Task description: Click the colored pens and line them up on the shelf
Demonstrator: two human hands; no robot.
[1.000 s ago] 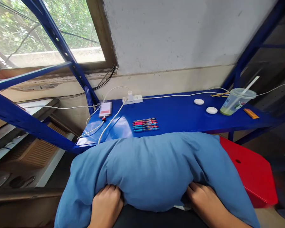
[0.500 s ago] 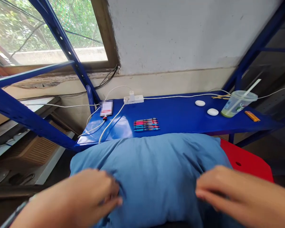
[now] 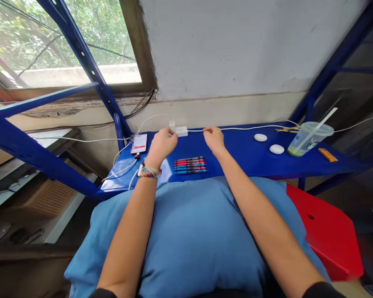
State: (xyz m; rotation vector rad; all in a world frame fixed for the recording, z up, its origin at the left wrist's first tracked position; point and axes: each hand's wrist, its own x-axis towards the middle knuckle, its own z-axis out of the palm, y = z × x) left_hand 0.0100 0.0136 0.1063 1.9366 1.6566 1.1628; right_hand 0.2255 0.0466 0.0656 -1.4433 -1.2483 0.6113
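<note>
Loosely curled left grip, right grip, contents unclear

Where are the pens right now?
In the head view, the pens lie near the middle, on the blue table, between the blue pillow and the power strip.

The power strip is white, the pens mostly red and blue, the pillow plain blue, the bracelet multicoloured.

From my remote seat I see a blue table: a phone at left, a power strip along the far edge, pens side by side near the front, two white ovals right of centre, then a cup and an orange object farther right.
</note>
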